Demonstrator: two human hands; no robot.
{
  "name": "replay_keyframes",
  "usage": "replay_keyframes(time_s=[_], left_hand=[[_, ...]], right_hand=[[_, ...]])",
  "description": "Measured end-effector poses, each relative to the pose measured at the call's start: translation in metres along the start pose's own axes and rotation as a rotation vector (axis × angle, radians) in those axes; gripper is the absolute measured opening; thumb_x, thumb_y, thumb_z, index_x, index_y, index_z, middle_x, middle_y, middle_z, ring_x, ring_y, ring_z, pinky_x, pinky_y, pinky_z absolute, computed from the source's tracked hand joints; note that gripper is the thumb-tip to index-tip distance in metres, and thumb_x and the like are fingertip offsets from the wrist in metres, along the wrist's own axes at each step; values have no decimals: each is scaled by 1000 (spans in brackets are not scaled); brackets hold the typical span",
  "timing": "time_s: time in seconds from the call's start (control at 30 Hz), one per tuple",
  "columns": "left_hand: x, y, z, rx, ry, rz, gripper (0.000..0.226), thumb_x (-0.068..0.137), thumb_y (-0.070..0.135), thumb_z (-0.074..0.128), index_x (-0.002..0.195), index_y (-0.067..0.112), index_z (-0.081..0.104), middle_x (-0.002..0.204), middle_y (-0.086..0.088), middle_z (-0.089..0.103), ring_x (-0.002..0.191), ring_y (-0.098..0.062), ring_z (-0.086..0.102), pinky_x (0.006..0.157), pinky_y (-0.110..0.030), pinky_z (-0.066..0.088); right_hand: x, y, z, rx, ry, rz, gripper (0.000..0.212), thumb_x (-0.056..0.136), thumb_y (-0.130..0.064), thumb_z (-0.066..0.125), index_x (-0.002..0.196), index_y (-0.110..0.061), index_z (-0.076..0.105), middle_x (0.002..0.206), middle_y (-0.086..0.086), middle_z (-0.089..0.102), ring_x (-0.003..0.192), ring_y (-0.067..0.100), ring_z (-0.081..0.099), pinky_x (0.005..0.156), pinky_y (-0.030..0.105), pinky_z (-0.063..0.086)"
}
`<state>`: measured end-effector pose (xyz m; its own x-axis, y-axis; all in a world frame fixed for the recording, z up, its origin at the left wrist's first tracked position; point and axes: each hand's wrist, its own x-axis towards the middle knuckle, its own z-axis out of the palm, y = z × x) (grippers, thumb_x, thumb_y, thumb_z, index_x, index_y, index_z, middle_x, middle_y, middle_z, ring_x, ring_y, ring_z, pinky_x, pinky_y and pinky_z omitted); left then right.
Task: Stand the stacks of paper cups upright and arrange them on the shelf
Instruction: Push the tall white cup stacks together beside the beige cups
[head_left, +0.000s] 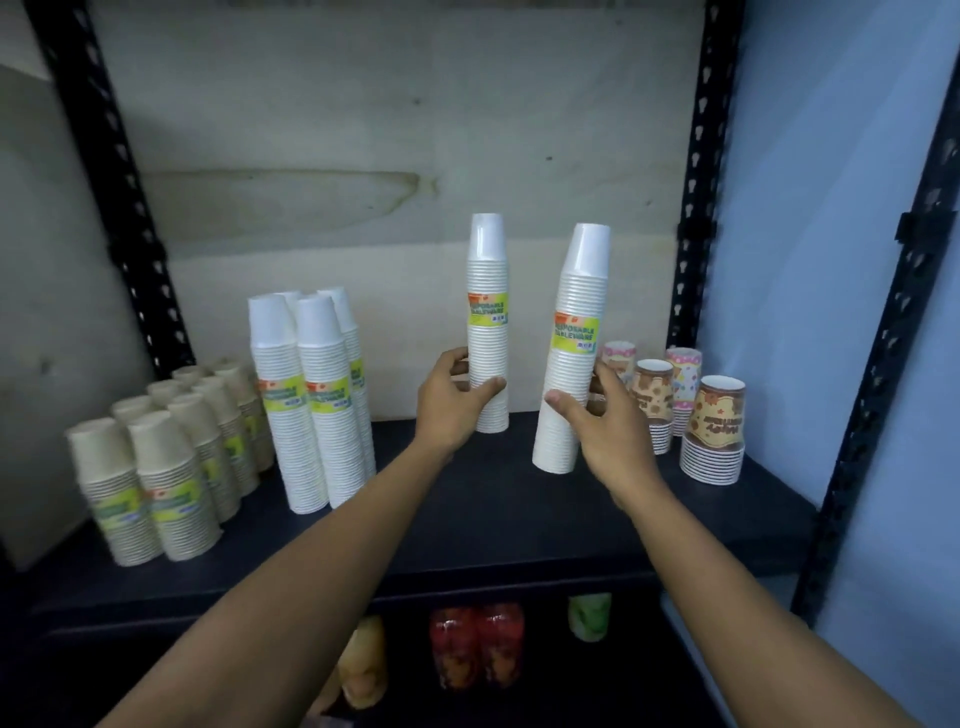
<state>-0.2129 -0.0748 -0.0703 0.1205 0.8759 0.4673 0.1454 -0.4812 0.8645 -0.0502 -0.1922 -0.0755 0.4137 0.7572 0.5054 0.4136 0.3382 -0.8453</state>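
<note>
Black slotted posts (696, 208) frame the dark shelf (467, 525), and we see bare room along its front edge and in the gap between our two stacks. Our left hand (452, 405) curls round the middle stack (487, 332) of white cups, upright near the back wall, while our right hand (602, 431) grips the tilted stack (571, 358), its top leaning right. White stacks (311, 415) crowd close on the left with brown stacks (166, 467) beyond them, patterned cups (714, 431) stand just right of the right hand, and blurred bottles (475, 644) sit on the level below.
</note>
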Motion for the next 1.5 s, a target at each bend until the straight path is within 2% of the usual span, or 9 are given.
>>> replay_keyframes(time_s=[0.23, 0.37, 0.63, 0.77, 0.87, 0.97, 1.17, 1.33, 1.5], left_hand=[[-62, 13, -77, 49, 82, 42, 63, 83, 34, 83, 138, 26, 53, 120, 9, 64, 97, -8, 67, 81, -29, 56], [-81, 16, -120, 91, 135, 35, 63, 82, 35, 84, 138, 23, 55, 119, 9, 66, 95, -8, 69, 79, -27, 56], [-105, 1, -179, 190, 267, -2, 69, 77, 43, 86, 137, 30, 54, 117, 12, 66, 94, -8, 68, 81, -40, 61], [-114, -7, -194, 211, 293, -9, 66, 76, 44, 86, 132, 28, 56, 115, 12, 67, 96, -8, 67, 82, -39, 61], [-118, -10, -202, 219, 303, -25, 58, 77, 36, 87, 125, 29, 54, 113, 13, 66, 97, -6, 65, 80, -27, 58], [-121, -16, -208, 232, 300, -39, 59, 78, 34, 87, 125, 33, 51, 111, 18, 63, 96, -4, 64, 73, -16, 51], [-127, -46, -214, 218, 277, -103, 72, 79, 34, 86, 141, 21, 52, 126, 8, 64, 102, -8, 65, 84, -29, 57], [-126, -54, -211, 157, 273, -112, 69, 80, 31, 86, 141, 22, 53, 124, 9, 65, 100, -4, 65, 76, -17, 53], [-121, -61, -211, 136, 256, -101, 69, 80, 34, 85, 140, 23, 53, 125, 9, 65, 104, -7, 65, 84, -27, 57]], right_hand=[[-35, -20, 46, 85, -100, 16, 63, 87, -34, 77, 141, -33, 44, 126, -13, 63, 106, 5, 63, 86, 28, 48], [-51, -35, 76, 107, -138, 15, 55, 87, -32, 77, 132, -25, 47, 124, -13, 59, 108, 7, 60, 78, 18, 43], [-69, -51, 129, 161, -263, -7, 46, 89, -29, 76, 126, -33, 50, 112, -21, 61, 99, -11, 57, 77, 11, 43], [-74, -50, 151, 163, -270, -19, 51, 87, -31, 78, 131, -30, 52, 119, -14, 61, 105, -3, 60, 82, 17, 49], [-77, -45, 169, 136, -262, -29, 55, 85, -35, 79, 133, -30, 53, 128, -7, 54, 109, 5, 61, 90, 29, 55], [-81, -41, 183, 139, -245, -36, 54, 84, -33, 80, 131, -29, 55, 127, -7, 54, 108, 3, 60, 91, 31, 55], [-89, -33, 207, 112, -170, -45, 51, 82, -35, 82, 126, -25, 58, 119, -8, 56, 99, 0, 60, 82, 23, 52], [-89, -26, 219, 95, -151, -52, 54, 82, -33, 82, 128, -20, 58, 121, -5, 55, 101, 8, 61, 87, 30, 55], [-86, -22, 229, 68, -152, -88, 56, 82, -35, 82, 130, -20, 57, 121, -3, 53, 105, 12, 61, 89, 31, 55]])
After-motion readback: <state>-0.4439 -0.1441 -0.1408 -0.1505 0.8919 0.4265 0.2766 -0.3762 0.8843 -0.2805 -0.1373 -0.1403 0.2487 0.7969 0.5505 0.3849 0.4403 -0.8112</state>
